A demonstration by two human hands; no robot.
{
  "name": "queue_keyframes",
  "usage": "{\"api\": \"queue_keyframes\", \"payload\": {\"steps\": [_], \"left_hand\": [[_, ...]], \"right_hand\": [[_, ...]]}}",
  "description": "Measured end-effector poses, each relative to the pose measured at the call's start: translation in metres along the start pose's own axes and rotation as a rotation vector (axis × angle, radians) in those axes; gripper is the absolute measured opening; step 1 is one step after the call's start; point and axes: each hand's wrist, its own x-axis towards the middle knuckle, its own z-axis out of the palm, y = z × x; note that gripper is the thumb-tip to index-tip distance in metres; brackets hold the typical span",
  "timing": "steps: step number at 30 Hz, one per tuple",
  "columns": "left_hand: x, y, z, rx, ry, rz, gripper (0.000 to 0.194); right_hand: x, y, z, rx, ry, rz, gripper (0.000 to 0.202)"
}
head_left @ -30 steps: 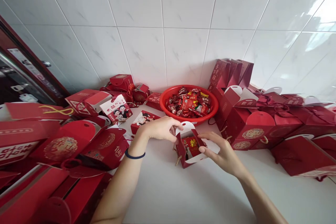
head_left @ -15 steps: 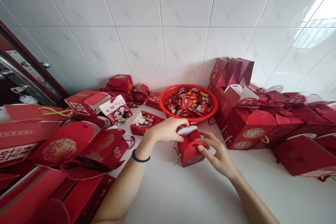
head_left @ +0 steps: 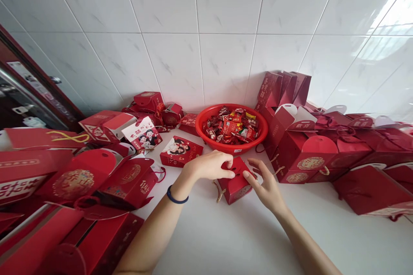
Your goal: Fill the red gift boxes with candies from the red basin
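Note:
A small red gift box point(head_left: 237, 189) with gold print stands on the white table, its top flaps folded down over the opening. My left hand point(head_left: 209, 166) holds the box from the left, thumb on the top and forefinger curled behind it. At the right edge is my right hand point(head_left: 265, 184), its thumb on the top flap and its fingers around the far right side. The twine handle point(head_left: 220, 193) hangs loose at the box's left side. Part of the box's top is hidden by my fingers.
Behind the box sits a red plastic basket point(head_left: 200, 131) of wrapped candies point(head_left: 230, 126). A flat red box with a printed couple point(head_left: 180, 151) lies to its left. More red boxes point(head_left: 77, 180) crowd the left, and others point(head_left: 309, 157) are stacked at the right. A tiled wall point(head_left: 226, 64) stands behind.
The box's raised flaps have come down over its open top. My left hand has shifted slightly right and onto the top; my right thumb has stayed near the flap.

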Motion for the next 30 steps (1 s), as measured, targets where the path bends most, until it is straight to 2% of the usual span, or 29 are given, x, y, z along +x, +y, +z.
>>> {"api": "queue_keyframes", "payload": {"steps": [5, 9, 13, 16, 19, 22, 25, 30], "left_hand": [[0.003, 0.004, 0.004, -0.042, -0.002, -0.048, 0.024], [0.001, 0.006, 0.003, -0.04, -0.016, -0.054, 0.028], [0.0, 0.008, 0.003, -0.012, -0.01, -0.069, 0.027], [0.0, 0.009, 0.004, -0.023, -0.018, -0.072, 0.023], [-0.001, 0.008, 0.006, -0.024, -0.032, -0.085, 0.022], [-0.001, 0.006, 0.007, -0.009, -0.042, -0.094, 0.023], [0.001, 0.005, 0.007, -0.027, -0.066, -0.099, 0.024], [0.002, 0.005, 0.007, -0.094, -0.072, -0.111, 0.026]], "right_hand": [[0.011, 0.007, -0.01, 0.137, -0.088, 0.159, 0.06], [0.017, 0.008, -0.014, 0.158, -0.117, 0.206, 0.045], [0.02, 0.005, -0.014, 0.22, -0.159, 0.209, 0.037], [0.022, 0.002, -0.014, 0.303, -0.197, 0.156, 0.041], [0.023, 0.002, -0.012, 0.251, -0.217, 0.126, 0.034], [0.023, 0.003, -0.012, 0.152, -0.197, 0.154, 0.015], [0.022, -0.001, -0.018, 0.149, -0.13, 0.161, 0.016], [0.015, -0.024, -0.038, 0.416, -0.107, 0.199, 0.026]]}}
